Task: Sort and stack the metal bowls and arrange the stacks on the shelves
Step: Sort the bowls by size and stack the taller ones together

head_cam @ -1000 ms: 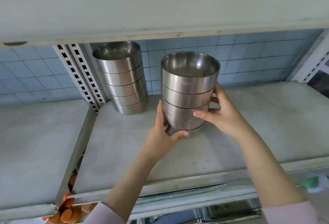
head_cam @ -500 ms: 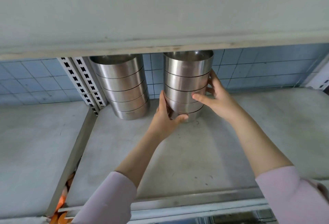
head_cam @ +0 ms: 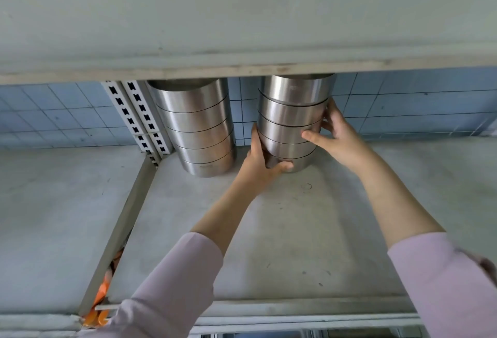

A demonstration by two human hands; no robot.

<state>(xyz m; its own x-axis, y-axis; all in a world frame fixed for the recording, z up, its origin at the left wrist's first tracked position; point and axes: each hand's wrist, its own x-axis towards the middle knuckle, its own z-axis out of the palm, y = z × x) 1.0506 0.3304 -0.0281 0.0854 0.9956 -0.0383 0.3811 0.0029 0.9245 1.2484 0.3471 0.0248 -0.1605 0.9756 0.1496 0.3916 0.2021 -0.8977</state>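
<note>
Metal bowls nested into a tall stack (head_cam: 291, 128) stand upright at the back of the lower shelf (head_cam: 295, 230), close to the blue tiled wall (head_cam: 403, 103) and just beside a neighbouring stack (head_cam: 199, 133) of like height, with a narrow gap between the two. Both hands clasp it. The left hand (head_cam: 259, 165) grips low, its thumb across the bottom bowl and its fingers (head_cam: 254, 133) curled round the left side. The right hand (head_cam: 336, 136) grips higher, with its thumb on the front and its fingers (head_cam: 330, 111) wrapped round the far side. This split grip probably supports the weight below and stops the smooth bowls tilting above. The stack's top sits close under the upper shelf (head_cam: 242, 15), so clearance looks tight. Whether its base fully rests on the shelf I cannot tell.
</note>
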